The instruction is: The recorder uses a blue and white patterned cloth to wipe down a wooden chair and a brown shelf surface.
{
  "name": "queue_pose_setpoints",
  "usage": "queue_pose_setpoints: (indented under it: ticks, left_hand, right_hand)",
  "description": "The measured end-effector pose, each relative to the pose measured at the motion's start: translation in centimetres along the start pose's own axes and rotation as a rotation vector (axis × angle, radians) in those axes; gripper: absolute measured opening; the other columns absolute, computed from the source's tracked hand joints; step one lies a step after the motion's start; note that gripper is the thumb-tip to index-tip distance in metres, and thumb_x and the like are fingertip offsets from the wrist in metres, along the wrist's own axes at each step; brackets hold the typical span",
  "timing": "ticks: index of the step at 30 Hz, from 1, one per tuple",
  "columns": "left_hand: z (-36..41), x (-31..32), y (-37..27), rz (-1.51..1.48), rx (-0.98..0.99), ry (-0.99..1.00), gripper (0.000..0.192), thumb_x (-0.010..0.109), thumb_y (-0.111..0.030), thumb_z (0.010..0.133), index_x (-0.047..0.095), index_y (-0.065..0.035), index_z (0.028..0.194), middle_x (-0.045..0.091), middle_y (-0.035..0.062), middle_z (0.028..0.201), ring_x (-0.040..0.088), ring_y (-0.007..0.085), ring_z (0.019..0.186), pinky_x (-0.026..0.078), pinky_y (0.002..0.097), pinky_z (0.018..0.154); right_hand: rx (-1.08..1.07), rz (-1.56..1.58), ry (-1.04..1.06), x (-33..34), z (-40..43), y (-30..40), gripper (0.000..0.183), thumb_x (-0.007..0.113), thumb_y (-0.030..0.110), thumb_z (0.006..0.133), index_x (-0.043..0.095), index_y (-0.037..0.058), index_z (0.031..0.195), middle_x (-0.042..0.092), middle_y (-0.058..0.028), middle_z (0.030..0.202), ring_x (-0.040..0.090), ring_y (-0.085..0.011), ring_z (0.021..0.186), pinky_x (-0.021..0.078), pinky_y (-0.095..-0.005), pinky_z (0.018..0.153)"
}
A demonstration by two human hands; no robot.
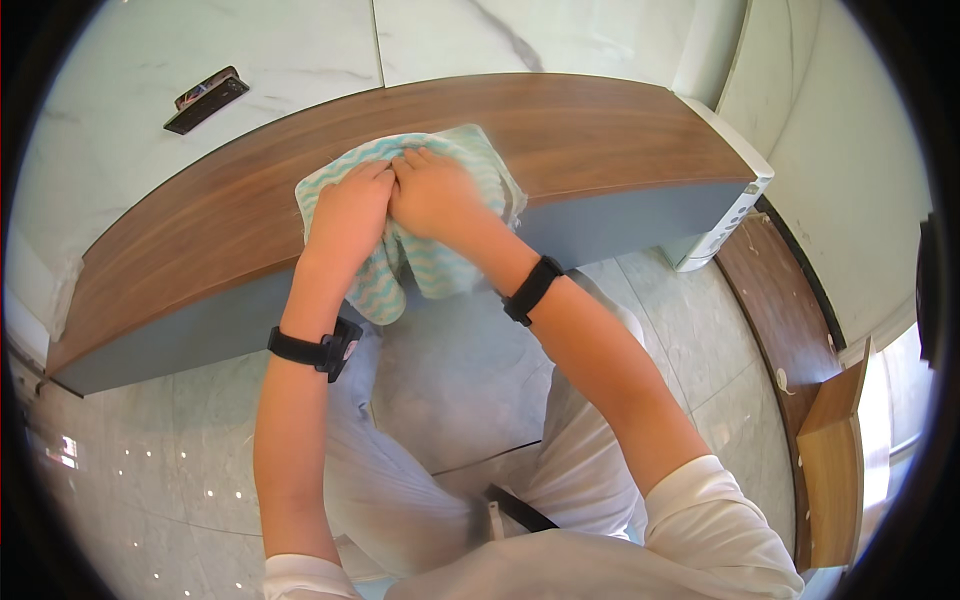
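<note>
A cloth with a teal and white zigzag pattern (439, 271) lies over the front part of a wooden cabinet top (600, 139), and its lower edges hang down past the front edge. My left hand (352, 206) and my right hand (431, 191) rest side by side on the cloth, fingers pointing to the wall and touching or nearly touching each other. The fingertips are bent at the cloth; whether they grip it cannot be told.
A dark wall fitting with exposed wires (206, 100) hangs on the marble-patterned wall behind. A white appliance (724, 217) stands at the cabinet's right end. Farther right are a long brown board (780, 292) and a wooden box-like piece (831, 465) on the tiled floor.
</note>
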State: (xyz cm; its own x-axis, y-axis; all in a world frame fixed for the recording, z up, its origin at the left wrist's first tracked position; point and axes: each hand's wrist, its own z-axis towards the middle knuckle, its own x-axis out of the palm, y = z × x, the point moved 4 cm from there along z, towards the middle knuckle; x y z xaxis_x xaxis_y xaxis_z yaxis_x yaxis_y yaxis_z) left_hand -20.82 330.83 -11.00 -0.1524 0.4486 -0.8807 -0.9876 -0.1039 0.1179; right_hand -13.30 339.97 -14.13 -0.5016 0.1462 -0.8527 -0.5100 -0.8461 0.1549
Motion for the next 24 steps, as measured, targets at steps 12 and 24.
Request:
queue_pose_setpoints:
  ticks: [12, 24]
  left_hand:
    - [0.2, 1.9, 2.5, -0.283, -0.199, 0.072, 0.038, 0.039, -0.017, 0.096, 0.054, -0.005, 0.129, 0.057, 0.0156, 0.133, 0.057, 0.0334, 0.118, 0.048, 0.0428, 0.095]
    - [0.2, 2.2, 2.4, -0.074, -0.391, 0.251, 0.058, 0.025, -0.036, 0.1, 0.037, -0.0081, 0.149, 0.03, 0.0152, 0.158, 0.027, 0.0289, 0.146, 0.027, 0.0434, 0.117]
  right_hand:
    - [-0.023, -0.033, -0.021, -0.2, -0.3, 0.2, 0.049, 0.036, 0.032, 0.097, 0.056, 0.002, 0.13, 0.05, -0.0176, 0.144, 0.045, -0.0299, 0.136, 0.0332, -0.0456, 0.111]
    - [0.013, -0.037, 0.012, -0.4, -0.6, 0.0, 0.05, 0.034, 0.032, 0.099, 0.053, 0.003, 0.135, 0.046, -0.0143, 0.148, 0.04, -0.0281, 0.14, 0.0298, -0.0443, 0.114]
